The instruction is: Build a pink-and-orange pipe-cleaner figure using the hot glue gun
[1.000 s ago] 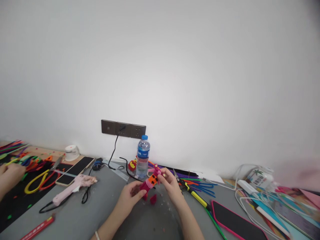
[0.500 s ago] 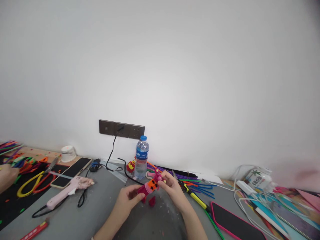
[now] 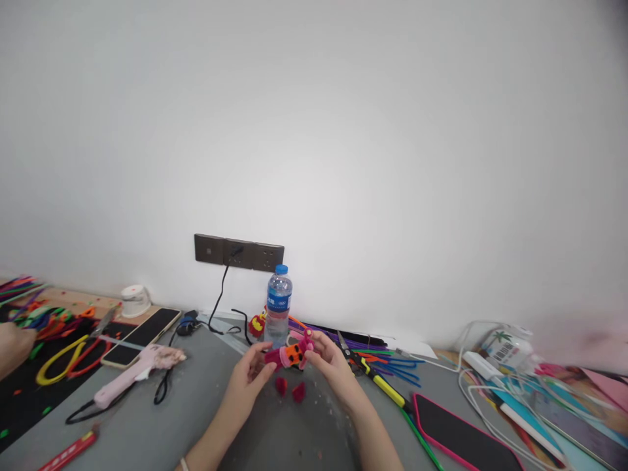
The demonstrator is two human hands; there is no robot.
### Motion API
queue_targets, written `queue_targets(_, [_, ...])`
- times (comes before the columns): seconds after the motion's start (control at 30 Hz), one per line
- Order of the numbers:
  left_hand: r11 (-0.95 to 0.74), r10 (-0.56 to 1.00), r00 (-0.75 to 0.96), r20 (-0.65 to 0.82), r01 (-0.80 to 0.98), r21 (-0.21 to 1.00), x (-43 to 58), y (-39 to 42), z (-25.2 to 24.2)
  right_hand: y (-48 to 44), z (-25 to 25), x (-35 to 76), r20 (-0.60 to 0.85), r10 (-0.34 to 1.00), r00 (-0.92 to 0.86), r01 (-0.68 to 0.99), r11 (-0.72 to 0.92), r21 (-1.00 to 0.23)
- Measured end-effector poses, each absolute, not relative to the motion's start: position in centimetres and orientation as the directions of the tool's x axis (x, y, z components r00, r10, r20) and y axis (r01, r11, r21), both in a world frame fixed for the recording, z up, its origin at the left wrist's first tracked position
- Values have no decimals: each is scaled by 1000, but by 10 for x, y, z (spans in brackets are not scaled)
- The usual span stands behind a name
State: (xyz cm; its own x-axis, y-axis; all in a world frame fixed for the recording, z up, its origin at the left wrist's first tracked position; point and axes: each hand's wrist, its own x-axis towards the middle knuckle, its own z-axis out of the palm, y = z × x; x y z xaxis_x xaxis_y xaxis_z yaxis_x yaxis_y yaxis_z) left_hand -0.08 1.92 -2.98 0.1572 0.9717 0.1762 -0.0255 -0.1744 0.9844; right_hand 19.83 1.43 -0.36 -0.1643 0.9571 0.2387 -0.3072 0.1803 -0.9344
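Here it is, lower middle of the frame: a pink-and-orange fuzzy figure (image 3: pixel 293 355), tilted, up between two hands! The left hand (image 3: pixel 250 374) pinches its darker pink end, thumb and fingers narrow; the right hand (image 3: pixel 330 367) has the knobbly other end between its fingertips. Fingers cover parts of both ends, and fine detail blurs. Just below, two red pieces (image 3: pixel 298 392) lie on the gray mat (image 3: pixel 196 399).

Right behind stands the clear bottle (image 3: pixel 279 302), upright, blue cap on, its fill level hard to read. It half hides a red-and-yellow item (image 3: pixel 258 325). Over left, a white tub (image 3: pixel 135 301), contents out of sight; far right, a tilted white container (image 3: pixel 505 350) with a palm-tree label, its inside hidden too. And at the left edge, another person's hand (image 3: pixel 14 350), cut off!
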Motion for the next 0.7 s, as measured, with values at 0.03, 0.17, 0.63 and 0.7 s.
queue_targets(0.03, [-183, 969, 159, 187, -36, 982, -1, 19, -29, 14, -3, 198, 239, 957, -166, -303, 181, -936])
queue_targets(0.17, [-191, 967, 165, 196, -45, 981, -3, 20, -28, 12, 0, 196, 240, 956, -167, -298, 183, -937])
queue_targets(0.63, [-33, 998, 48, 47, -253, 967, -11, 29, -23, 18, -6, 217, 196, 977, -83, 156, 207, -966])
queue_targets(0.7, [-2, 1000, 22, 10, -358, 934, -9, 29, -23, 16, -13, 216, 123, 983, -137, 333, 163, -929])
